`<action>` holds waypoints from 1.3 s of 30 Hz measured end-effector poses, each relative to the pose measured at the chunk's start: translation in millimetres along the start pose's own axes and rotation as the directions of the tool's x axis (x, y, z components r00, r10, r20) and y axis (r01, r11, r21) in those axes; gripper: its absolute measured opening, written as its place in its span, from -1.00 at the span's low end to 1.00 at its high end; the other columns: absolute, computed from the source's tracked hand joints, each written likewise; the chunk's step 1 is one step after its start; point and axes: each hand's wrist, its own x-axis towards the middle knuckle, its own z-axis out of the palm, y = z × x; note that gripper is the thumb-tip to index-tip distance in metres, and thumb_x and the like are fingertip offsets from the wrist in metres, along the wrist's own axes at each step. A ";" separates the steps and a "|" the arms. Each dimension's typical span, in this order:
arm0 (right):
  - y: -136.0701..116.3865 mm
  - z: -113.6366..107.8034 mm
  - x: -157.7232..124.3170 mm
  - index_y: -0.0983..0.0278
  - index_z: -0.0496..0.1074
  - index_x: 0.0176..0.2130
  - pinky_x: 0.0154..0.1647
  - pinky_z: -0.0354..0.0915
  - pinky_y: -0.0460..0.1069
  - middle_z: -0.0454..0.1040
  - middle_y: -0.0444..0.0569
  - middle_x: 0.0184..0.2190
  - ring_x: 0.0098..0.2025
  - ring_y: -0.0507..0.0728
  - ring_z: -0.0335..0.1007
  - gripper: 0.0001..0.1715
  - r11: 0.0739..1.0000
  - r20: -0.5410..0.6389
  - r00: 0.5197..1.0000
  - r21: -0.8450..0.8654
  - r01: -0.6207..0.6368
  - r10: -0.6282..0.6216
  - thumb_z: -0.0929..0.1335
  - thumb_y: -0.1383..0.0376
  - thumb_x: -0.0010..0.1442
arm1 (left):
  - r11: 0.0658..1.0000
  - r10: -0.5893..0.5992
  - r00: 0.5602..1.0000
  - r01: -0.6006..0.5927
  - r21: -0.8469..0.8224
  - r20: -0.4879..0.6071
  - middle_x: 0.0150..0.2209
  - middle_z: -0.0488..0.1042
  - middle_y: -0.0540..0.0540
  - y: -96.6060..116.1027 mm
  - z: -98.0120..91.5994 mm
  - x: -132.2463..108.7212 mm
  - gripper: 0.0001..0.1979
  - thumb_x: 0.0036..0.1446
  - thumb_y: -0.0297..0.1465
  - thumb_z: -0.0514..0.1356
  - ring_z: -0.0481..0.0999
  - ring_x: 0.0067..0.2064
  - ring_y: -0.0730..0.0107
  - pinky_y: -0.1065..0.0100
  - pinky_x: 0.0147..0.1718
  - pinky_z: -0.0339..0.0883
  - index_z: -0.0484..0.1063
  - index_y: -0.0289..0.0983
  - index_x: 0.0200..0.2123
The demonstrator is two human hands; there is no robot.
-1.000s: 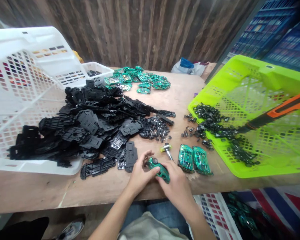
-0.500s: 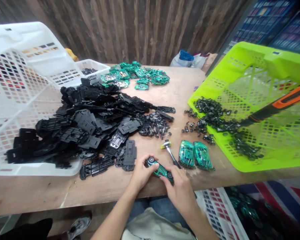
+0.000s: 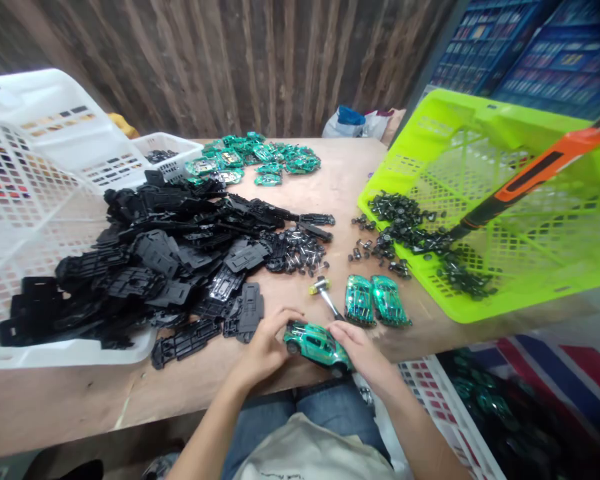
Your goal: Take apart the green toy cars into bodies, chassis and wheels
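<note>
A shiny green toy car (image 3: 314, 344) with black wheels is held between both hands just over the near table edge, its side and wheels facing me. My left hand (image 3: 267, 341) is closed round its left end, fingers over the top. At the right end, my right hand (image 3: 364, 350) grips it, partly covering it. Just beyond lies a small hammer (image 3: 329, 297) with a yellow-tipped head; its handle end is hidden near my right hand. Two green car bodies (image 3: 359, 300) lie side by side to the right of the hammer.
Black toy car chassis (image 3: 180, 253) spill from a tipped white basket (image 3: 55, 173) on the left. Wheel axles (image 3: 305, 250) lie mid-table, others in a lime-green basket (image 3: 530, 267) with an orange-black tool (image 3: 540, 177). Several green cars (image 3: 255, 157) lie at the back.
The toy car has been rolled over in my hands, so its green side and roof show more and its wheels point toward me. My view has swung slightly right.
</note>
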 end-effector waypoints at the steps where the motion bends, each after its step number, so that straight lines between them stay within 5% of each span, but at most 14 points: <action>1: 0.9 -1.8 0.1 0.29 0.47 -0.26 -0.20 0.36 0.04 0.54 -0.02 -0.32 -0.26 0.15 0.46 -0.56 0.999 -0.031 0.999 -0.047 0.015 -0.016 0.20 0.05 0.23 | 0.998 -0.001 1.000 0.002 0.062 -0.003 -0.10 0.45 -0.15 -2.5 0.8 1.4 -0.72 -0.02 -0.44 0.28 0.40 -0.02 0.17 0.22 -0.01 0.23 0.44 -0.22 -0.17; 5: 0.4 -6.9 -5.4 0.28 0.43 -0.11 -0.02 0.31 0.11 0.50 0.07 -0.13 -0.08 0.18 0.42 -0.61 0.949 -0.259 0.946 -0.292 0.118 -0.197 0.16 0.14 0.28 | 0.953 -0.102 0.989 0.129 0.273 -0.110 -0.27 0.46 -0.09 -14.4 9.8 9.0 -0.64 -0.18 -0.34 0.39 0.40 -0.19 0.18 0.24 -0.18 0.25 0.41 -0.26 -0.26; 8: -2.1 -4.2 -15.6 0.23 0.36 0.01 0.07 0.26 0.11 0.44 0.05 0.00 0.05 0.18 0.34 -0.65 0.862 -0.157 0.918 -0.431 0.268 -0.364 0.25 0.21 0.25 | 0.951 -0.142 0.983 0.169 0.260 -0.117 -0.24 0.46 -0.10 -16.9 17.8 12.2 -0.63 -0.14 -0.36 0.38 0.42 -0.18 0.18 0.24 -0.18 0.26 0.41 -0.27 -0.21; 11: -3.6 4.0 -25.2 0.22 0.37 0.01 0.06 0.25 0.14 0.46 0.05 -0.02 0.05 0.19 0.34 -0.67 0.732 -0.056 0.876 -0.576 0.363 -0.479 0.26 0.31 0.24 | 0.990 -0.069 0.996 0.076 0.119 -0.058 -0.09 0.45 -0.14 -15.5 24.1 14.0 -0.58 -0.09 -0.42 0.35 0.39 -0.02 0.17 0.23 -0.03 0.21 0.39 -0.24 -0.10; 15: -5.0 10.6 -30.2 0.26 0.33 0.06 0.05 0.22 0.21 0.43 0.10 0.04 0.10 0.26 0.30 -0.60 0.614 -0.009 0.852 -0.698 0.369 -0.523 0.29 0.33 0.21 | 0.999 -0.040 0.999 0.040 -0.032 -0.003 -0.28 0.47 -0.12 -17.3 29.2 17.4 -0.82 -0.03 -0.44 0.32 0.43 -0.18 0.23 0.28 -0.15 0.26 0.49 -0.29 -0.29; 22: 0.0 12.8 -18.7 0.25 0.42 -0.18 -0.16 0.38 0.07 0.54 0.02 -0.25 -0.16 0.18 0.45 -0.68 0.732 -0.119 0.848 -0.576 0.365 -0.516 0.25 0.54 0.12 | 0.995 -0.048 0.999 0.048 -0.083 0.001 -0.34 0.45 -0.08 -17.9 27.8 19.1 -0.80 -0.08 -0.43 0.36 0.43 -0.23 0.25 0.29 -0.19 0.25 0.50 -0.30 -0.32; 31: 0.6 8.6 -21.5 0.23 0.37 -0.16 -0.09 0.37 0.09 0.50 0.02 -0.19 -0.10 0.18 0.42 -0.73 0.795 -0.065 0.884 -0.473 0.381 -0.463 0.25 0.49 0.16 | 0.996 -0.067 0.995 0.063 -0.055 -0.072 -0.36 0.37 -0.05 -17.6 35.8 9.6 -0.83 -0.06 -0.44 0.33 0.38 -0.29 0.30 0.35 -0.28 0.22 0.48 -0.32 -0.34; 35: 1.8 13.3 -14.2 0.24 0.37 -0.19 -0.12 0.37 0.06 0.50 0.02 -0.25 -0.13 0.17 0.42 -0.70 0.760 -0.083 0.848 -0.495 0.421 -0.523 0.21 0.53 0.17 | 0.998 -0.049 0.996 0.047 -0.034 -0.077 -0.30 0.38 -0.08 -12.7 34.7 3.0 -0.85 0.01 -0.42 0.28 0.39 -0.21 0.28 0.32 -0.20 0.23 0.46 -0.30 -0.30; 39: -0.8 15.1 -2.5 0.24 0.35 -0.11 -0.06 0.33 0.08 0.48 0.01 -0.19 -0.07 0.17 0.37 -0.70 0.697 0.054 0.815 -0.489 0.525 -0.577 0.23 0.50 0.19 | 0.997 -0.049 0.965 0.065 0.053 -0.258 -0.37 0.37 -0.07 -12.7 33.4 -3.9 -0.90 -0.02 -0.43 0.29 0.38 -0.25 0.26 0.31 -0.24 0.21 0.45 -0.30 -0.38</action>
